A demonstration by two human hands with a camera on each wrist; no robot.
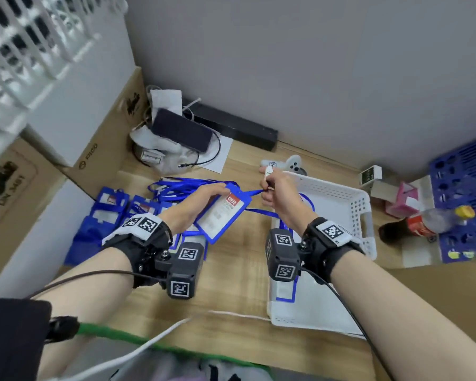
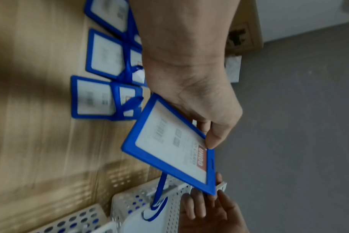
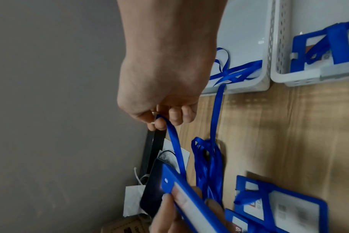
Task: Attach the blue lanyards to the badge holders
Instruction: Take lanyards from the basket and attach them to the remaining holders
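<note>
Nearest the head camera, at about 6 o'clock, two forearms reach up the frame, each strapped with a black wrist camera [image 1: 186, 270] bearing square black-and-white code tags. The left hand [image 1: 204, 200] grips a blue badge holder [image 1: 220, 215] by its upper edge, thumb on the front and fingers behind, holding it tilted above the wooden table [image 1: 231, 298]. The card inside shows a red strip reading "UHOO" with "ID CARD" in smaller print below; the finer print and the barcode-like blocks are too blurred to read. At 3 o'clock from the holder, the right hand [image 1: 275, 191] pinches the white clip end of a blue lanyard [image 1: 254, 191] between thumb and fingertips [image 3: 160, 125], just beside the holder's top edge; whether the clip is fastened to the slot cannot be told. The lanyard's strap trails toward 4 o'clock into a white perforated basket [image 1: 355, 213].

At 9 o'clock from the held holder, more badge holders [image 1: 113, 204] lie overlapping on the table, with a heap of loose lanyards [image 1: 182, 185] at about 11 o'clock. A cardboard box [image 1: 102, 149] toward 10 o'clock carries the word "pico". At 3 o'clock stand a red-labelled drink bottle [image 1: 423, 224] and a blue plastic crate [image 1: 467, 188].
</note>
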